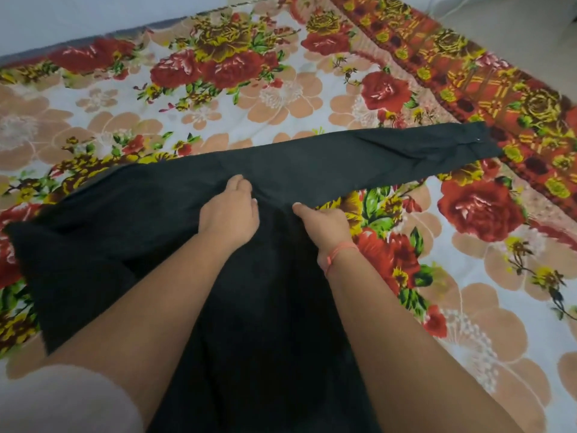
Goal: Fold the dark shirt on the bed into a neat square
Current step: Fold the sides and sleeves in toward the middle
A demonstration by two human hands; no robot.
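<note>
Your shirt (193, 245) lies flat on the bed (281, 98), spread across the near half of the floral sheet. Fabric is matte, near-black, slightly napped, no print visible. Body of it runs toward you and out of view at the bottom edge. One long sleeve (390, 157) stretches straight out to the right of the shirt body, a narrow tapered strip with a cuff at the far end, lying over the red-and-yellow border band of the sheet. The left part of the shirt fans out wide, ending in a straight slanted edge.

Your left hand (229, 210) is curled down on the shirt near where the sleeve joins the body, fingers pinching a small ridge of cloth. Your right hand (324, 226) sits just beside it at the shirt's right edge, thumb on the dark fabric, fingers tucked at or under the edge; grip there looks closed on the cloth, but the fingertips are hidden. Thin pink thread band (338, 253) on your right wrist.

Wrinkles radiate from between your hands. Sheet is smooth, printed with red roses and peach flowers on white. Both forearms cover the middle of the shirt body. A pale sleeve (62, 401) is at the bottom left.
</note>
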